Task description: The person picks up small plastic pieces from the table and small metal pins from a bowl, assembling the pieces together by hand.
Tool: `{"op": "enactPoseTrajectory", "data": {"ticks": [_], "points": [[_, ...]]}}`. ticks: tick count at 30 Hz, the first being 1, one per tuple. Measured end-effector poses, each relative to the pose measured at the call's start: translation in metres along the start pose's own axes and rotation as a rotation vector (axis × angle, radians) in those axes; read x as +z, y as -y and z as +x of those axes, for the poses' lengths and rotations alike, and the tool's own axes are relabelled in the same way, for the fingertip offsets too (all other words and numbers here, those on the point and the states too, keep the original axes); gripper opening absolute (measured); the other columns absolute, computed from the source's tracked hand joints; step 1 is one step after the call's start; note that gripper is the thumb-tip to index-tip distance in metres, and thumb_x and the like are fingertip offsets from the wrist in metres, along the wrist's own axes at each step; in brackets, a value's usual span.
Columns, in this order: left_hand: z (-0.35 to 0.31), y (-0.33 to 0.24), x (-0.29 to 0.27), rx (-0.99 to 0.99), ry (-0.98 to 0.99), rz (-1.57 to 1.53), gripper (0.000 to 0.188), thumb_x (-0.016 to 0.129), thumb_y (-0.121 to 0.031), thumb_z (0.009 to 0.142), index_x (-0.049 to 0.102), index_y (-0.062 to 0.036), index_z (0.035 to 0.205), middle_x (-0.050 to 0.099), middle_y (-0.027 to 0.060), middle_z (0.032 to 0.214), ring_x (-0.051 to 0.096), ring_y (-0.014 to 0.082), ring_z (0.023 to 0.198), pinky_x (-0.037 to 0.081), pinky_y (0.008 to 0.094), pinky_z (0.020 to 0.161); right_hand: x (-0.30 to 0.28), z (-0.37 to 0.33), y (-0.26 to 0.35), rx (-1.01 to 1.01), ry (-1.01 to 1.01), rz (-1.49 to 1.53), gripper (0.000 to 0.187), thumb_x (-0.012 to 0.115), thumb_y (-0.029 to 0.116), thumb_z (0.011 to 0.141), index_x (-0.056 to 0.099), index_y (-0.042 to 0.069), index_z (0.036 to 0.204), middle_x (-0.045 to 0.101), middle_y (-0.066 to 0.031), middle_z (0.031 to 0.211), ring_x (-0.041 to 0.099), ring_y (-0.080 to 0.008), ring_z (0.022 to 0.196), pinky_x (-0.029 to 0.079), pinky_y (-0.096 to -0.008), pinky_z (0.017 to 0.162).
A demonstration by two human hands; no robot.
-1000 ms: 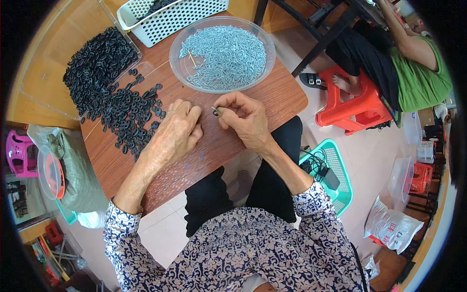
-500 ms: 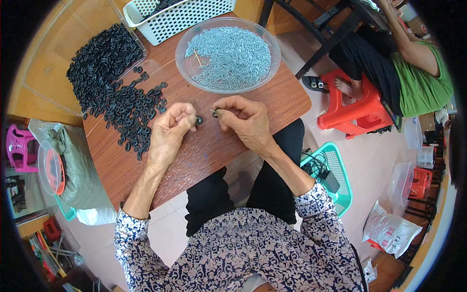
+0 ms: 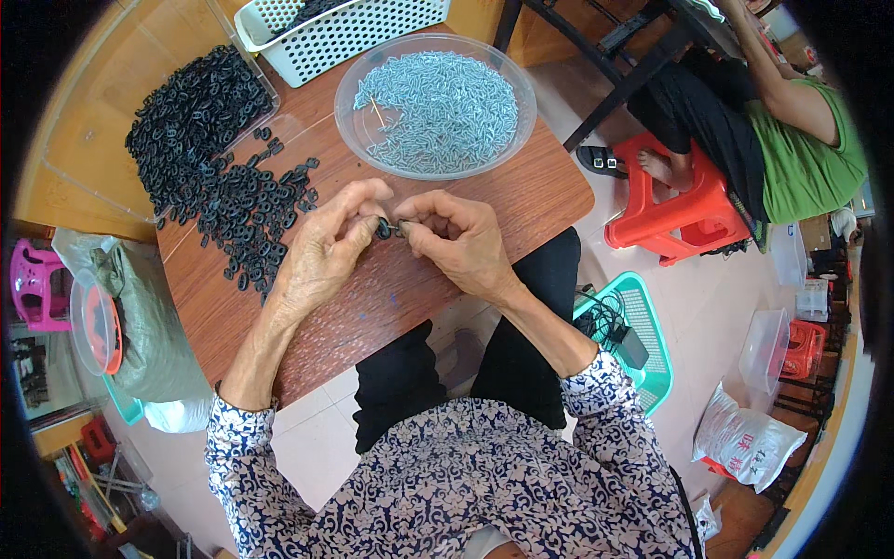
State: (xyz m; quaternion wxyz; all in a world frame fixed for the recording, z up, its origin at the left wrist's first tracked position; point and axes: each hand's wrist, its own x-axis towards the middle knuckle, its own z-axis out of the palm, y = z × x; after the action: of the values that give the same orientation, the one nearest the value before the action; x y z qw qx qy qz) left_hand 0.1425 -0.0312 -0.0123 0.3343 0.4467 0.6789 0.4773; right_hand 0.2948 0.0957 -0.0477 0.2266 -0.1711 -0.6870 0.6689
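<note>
Between thumb and fingers, my left hand pinches a small black oval ring piece above the wooden table. Close against it, my right hand pinches a small thin metal pin, mostly covered by the fingertips. The pin's end is at the black piece; whether it has gone in is too small to tell. To the left of my hands spreads a heap of black oval pieces. Beyond them stands a round clear tub of short silvery-blue pins, with a thin yellowish stick among them.
A white perforated basket stands at the table's far edge. A clear bin on its side spills black pieces. At right, a person in green sits on a red stool. A teal basket with cables sits low beside my leg.
My two hands have come together. The right hand has brought the pin leftward to the black piece, while the left hand has shifted slightly and still holds it.
</note>
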Motion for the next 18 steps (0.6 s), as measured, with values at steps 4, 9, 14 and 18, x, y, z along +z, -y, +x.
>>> {"op": "enactPoseTrajectory", "data": {"ticks": [4, 9, 14, 18], "points": [[0.003, -0.002, -0.003, 0.067, 0.030, 0.032, 0.033, 0.054, -0.002, 0.096, 0.054, -0.0041, 0.129, 0.058, 0.0005, 0.091, 0.054, 0.0082, 0.080, 0.047, 0.0243, 0.072, 0.002, -0.001, -0.002, -0.027, -0.015, 0.028, 0.016, 0.064, 0.001, 0.089, 0.067, -0.001, 0.105, 0.066, 0.0015, 0.080, 0.059, -0.0023, 0.067, 0.047, -0.0175, 0.060], [0.009, -0.003, -0.007, 0.127, 0.035, 0.088, 0.037, 0.057, 0.000, 0.094, 0.053, -0.0046, 0.130, 0.058, 0.0030, 0.086, 0.054, 0.0099, 0.077, 0.047, 0.0262, 0.070, 0.001, -0.002, 0.001, -0.005, -0.032, 0.022, 0.016, 0.063, 0.001, 0.089, 0.067, 0.000, 0.105, 0.066, 0.0010, 0.082, 0.059, -0.0026, 0.067, 0.047, -0.0174, 0.060], [0.014, -0.008, -0.010, 0.117, 0.078, 0.160, 0.038, 0.058, 0.001, 0.092, 0.053, -0.0047, 0.130, 0.058, 0.0039, 0.081, 0.055, 0.0122, 0.072, 0.047, 0.0283, 0.067, 0.002, -0.001, 0.001, -0.009, -0.039, 0.050, 0.017, 0.063, 0.001, 0.089, 0.067, 0.000, 0.105, 0.066, 0.0003, 0.084, 0.060, -0.0031, 0.068, 0.048, -0.0175, 0.060], [0.015, -0.008, -0.009, 0.125, 0.088, 0.156, 0.038, 0.058, 0.001, 0.092, 0.053, -0.0047, 0.130, 0.058, 0.0039, 0.082, 0.055, 0.0121, 0.073, 0.048, 0.0285, 0.067, 0.001, 0.000, 0.000, -0.008, -0.038, 0.054, 0.016, 0.063, 0.001, 0.089, 0.067, 0.000, 0.105, 0.066, 0.0002, 0.084, 0.060, -0.0030, 0.069, 0.048, -0.0177, 0.061]]}}
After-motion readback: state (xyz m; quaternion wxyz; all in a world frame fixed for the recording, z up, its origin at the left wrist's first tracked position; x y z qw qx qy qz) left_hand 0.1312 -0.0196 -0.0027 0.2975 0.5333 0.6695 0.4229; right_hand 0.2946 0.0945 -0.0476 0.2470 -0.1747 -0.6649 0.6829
